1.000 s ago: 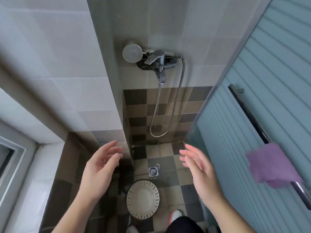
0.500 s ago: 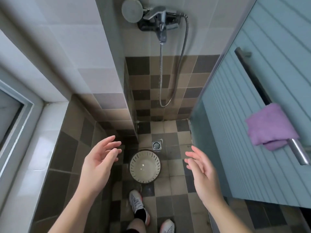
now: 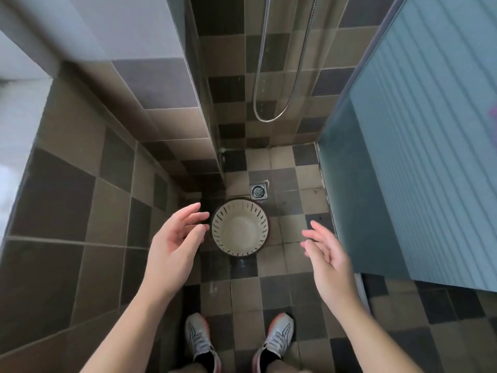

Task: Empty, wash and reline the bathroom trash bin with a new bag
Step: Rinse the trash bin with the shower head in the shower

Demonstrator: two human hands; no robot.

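The trash bin (image 3: 240,228) stands upright and unlined on the shower floor (image 3: 290,184), just beside the drain (image 3: 258,191). Slotted, thin-walled plastic, it looks light and stiff, possibly slick; the rim on opposite sides seems the best hold. The left hand (image 3: 174,238) and the right hand (image 3: 326,251) hover at either side, fingers relaxed, holding nothing.

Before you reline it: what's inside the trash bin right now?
The trash bin shows only its bare pale bottom and slotted wall: no bag or rubbish visible. The floor beneath it is covered. Both the left hand and right hand hold nothing.
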